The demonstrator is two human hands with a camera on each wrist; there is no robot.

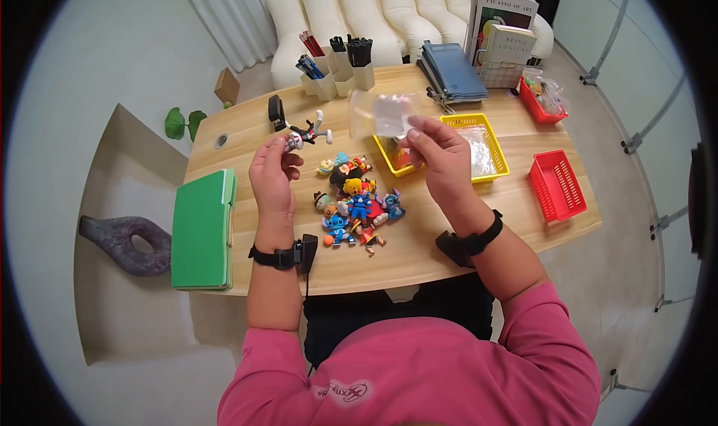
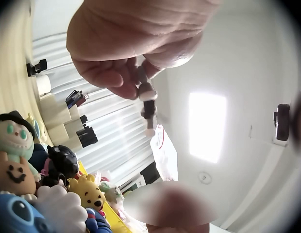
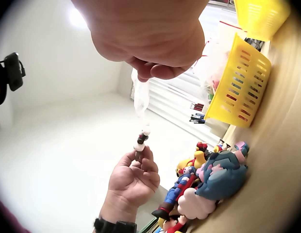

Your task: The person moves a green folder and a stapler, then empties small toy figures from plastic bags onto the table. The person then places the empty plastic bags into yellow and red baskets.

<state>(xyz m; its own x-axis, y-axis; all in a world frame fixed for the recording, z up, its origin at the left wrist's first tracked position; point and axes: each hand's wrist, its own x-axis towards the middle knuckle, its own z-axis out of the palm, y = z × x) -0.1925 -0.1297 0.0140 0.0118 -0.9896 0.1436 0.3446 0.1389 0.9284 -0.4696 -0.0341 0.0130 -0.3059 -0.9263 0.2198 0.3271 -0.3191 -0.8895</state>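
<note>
My left hand [image 1: 272,179] pinches a small black, white and grey figure [image 1: 307,133] by one end, raised above the left part of the table. My right hand [image 1: 443,157] pinches a clear plastic bag [image 1: 385,115] by its edge, to the right of the figure. In the right wrist view the bag [image 3: 141,99] hangs between the right fingertips and the figure [image 3: 142,138]; whether the two touch I cannot tell. Below and between the hands lies a pile of colourful toy figures [image 1: 359,205] on the table.
Two yellow baskets [image 1: 490,138] with plastic bags inside stand behind the right hand. Red baskets [image 1: 558,187] are at the right. Pen holders [image 1: 324,87], blue folders [image 1: 456,71] and books [image 1: 508,48] stand at the back. A green folder [image 1: 200,231] lies at the left edge.
</note>
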